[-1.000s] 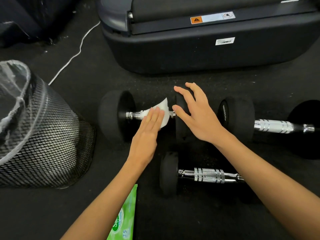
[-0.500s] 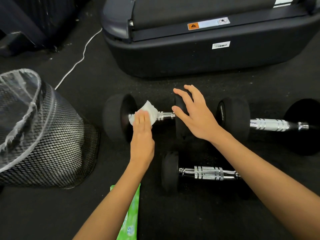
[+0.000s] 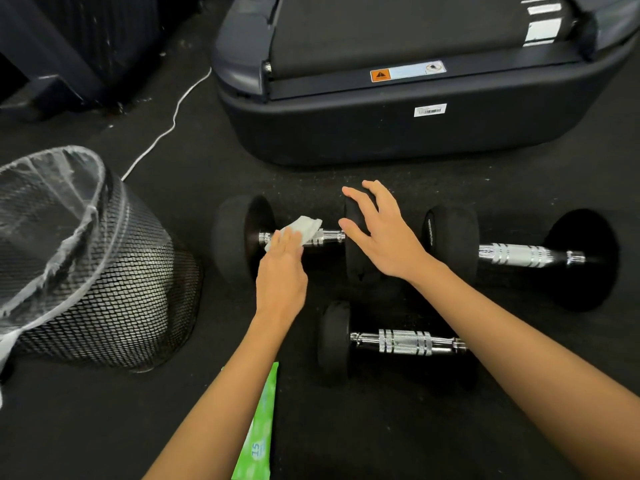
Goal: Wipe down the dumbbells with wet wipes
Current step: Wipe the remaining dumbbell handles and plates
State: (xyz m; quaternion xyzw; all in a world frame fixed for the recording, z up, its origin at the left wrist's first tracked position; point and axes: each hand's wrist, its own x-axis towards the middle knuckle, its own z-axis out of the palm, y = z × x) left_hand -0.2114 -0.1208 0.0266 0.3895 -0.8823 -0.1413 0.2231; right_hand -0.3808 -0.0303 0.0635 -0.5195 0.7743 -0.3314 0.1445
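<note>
Three black dumbbells with chrome handles lie on the dark floor. On the left dumbbell (image 3: 232, 237), my left hand (image 3: 282, 268) presses a white wet wipe (image 3: 303, 228) onto the left part of the handle. My right hand (image 3: 381, 233) rests with spread fingers on that dumbbell's right head, holding it steady. A second dumbbell (image 3: 519, 254) lies to the right. A smaller dumbbell (image 3: 401, 341) lies nearer to me, partly under my right forearm. A green wet wipe pack (image 3: 258, 434) lies by my left forearm.
A black mesh waste bin (image 3: 104, 271) with a clear liner stands at the left. A treadmill base (image 3: 398, 133) fills the far side, close behind the dumbbells. A white cable (image 3: 166, 129) runs across the floor at the far left.
My left hand slid the wipe leftward along the handle, from near the right head to near the left head. My right hand stayed on the right head.
</note>
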